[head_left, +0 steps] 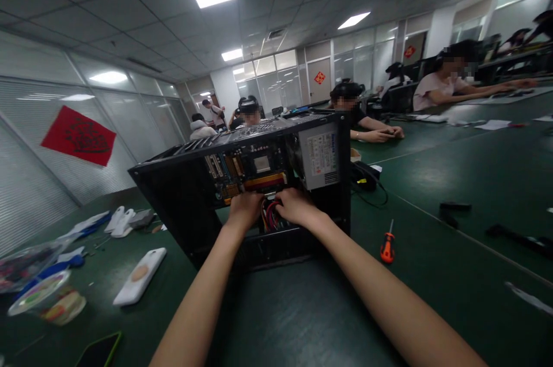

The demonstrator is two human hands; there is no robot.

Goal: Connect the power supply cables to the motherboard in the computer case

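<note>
A black computer case (pixel 280 249) stands on the table before me, its open side facing me. Inside it are a motherboard (pixel 239 155) and, at the upper right, a silver power supply (pixel 320 161) with a label. Both my hands reach into the case just below the motherboard. My left hand (pixel 246 205) is closed, its fingertips hidden. Right of it, my right hand (pixel 296 204) is curled too, close against a bundle of red, yellow and black cables (pixel 270 215). What either hand grips is too small or covered to name.
An orange screwdriver (pixel 387 247) lies to the right of the case, near a black cable (pixel 380 197). On the left are a white phone-shaped object (pixel 140 276), a plastic cup (pixel 54 301) and a green-edged phone (pixel 100 351). Across the table a co-worker's hands (pixel 386 133) rest on the surface.
</note>
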